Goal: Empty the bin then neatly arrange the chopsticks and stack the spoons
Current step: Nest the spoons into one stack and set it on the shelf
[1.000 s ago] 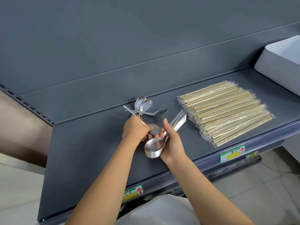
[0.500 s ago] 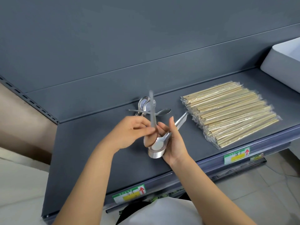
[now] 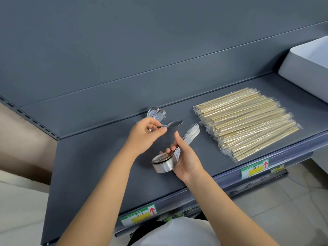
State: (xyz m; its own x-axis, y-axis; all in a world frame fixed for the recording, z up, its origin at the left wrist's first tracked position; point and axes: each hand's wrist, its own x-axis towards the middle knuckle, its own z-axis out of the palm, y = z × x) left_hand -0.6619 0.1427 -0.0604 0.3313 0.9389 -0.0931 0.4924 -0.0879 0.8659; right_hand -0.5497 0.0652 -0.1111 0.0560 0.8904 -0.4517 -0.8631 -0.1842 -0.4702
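A dark grey shelf (image 3: 88, 166) fills the view, and a green and yellow price label (image 3: 137, 216) with a red arrow sits on its front edge at lower left.

The left hand (image 3: 145, 134) is over the back middle of the shelf with its fingers curled. Thumb and forefinger meet on the handle of a lone spoon (image 3: 174, 123), whose bowl points right and lies low over the shelf; whether it touches the surface is unclear. Just behind that hand, 2 loose spoons (image 3: 156, 113) lie with their bowls side by side against the step at the back of the shelf, and their handles run under the hand.

Nearer the front edge, the right hand (image 3: 186, 157) grips a stack of spoons (image 3: 163, 164) by the handles, with thumb and fingers wrapped round them. The nested bowls hang to the left of the palm, and the handle ends fan up and to the right.

To the right, well apart from both hands, the wrapped chopsticks (image 3: 246, 123) lie in a flat, roughly aligned layer, all running from back left to front right. A second price label (image 3: 254, 168) is fixed on the edge below them.

At the far right, a pale bin (image 3: 305, 71) stands on the shelf behind the chopsticks, cut off by the edge of the view.
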